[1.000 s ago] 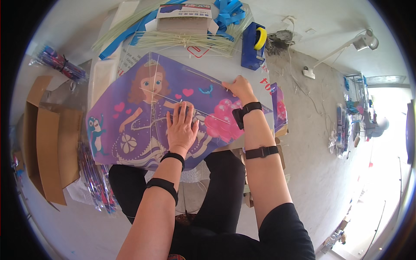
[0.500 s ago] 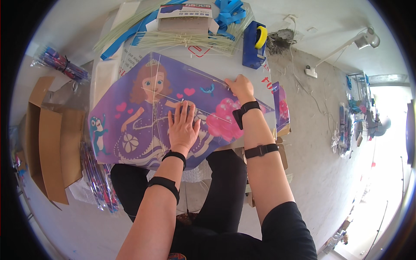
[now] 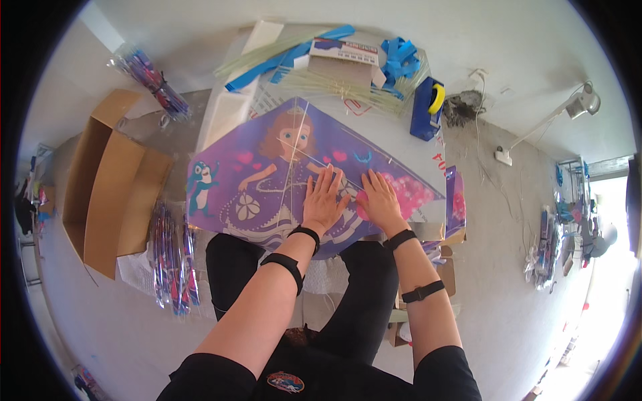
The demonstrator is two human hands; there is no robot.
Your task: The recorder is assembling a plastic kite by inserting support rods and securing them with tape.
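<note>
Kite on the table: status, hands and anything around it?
Left hand and right hand flat on the purple kite, fingers spread, side by side. Kite lies face up. Blue tape dispenser beyond it, clear of hands.

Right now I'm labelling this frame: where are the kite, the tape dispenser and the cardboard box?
kite (image 3: 257,190), head view, purple printed face.
tape dispenser (image 3: 425,110), head view, blue body.
cardboard box (image 3: 114,190), head view, outer side wall.

Bright, even daylight, overexposed glare at right edge, strong fisheye bending, dark vignette corners.
</note>
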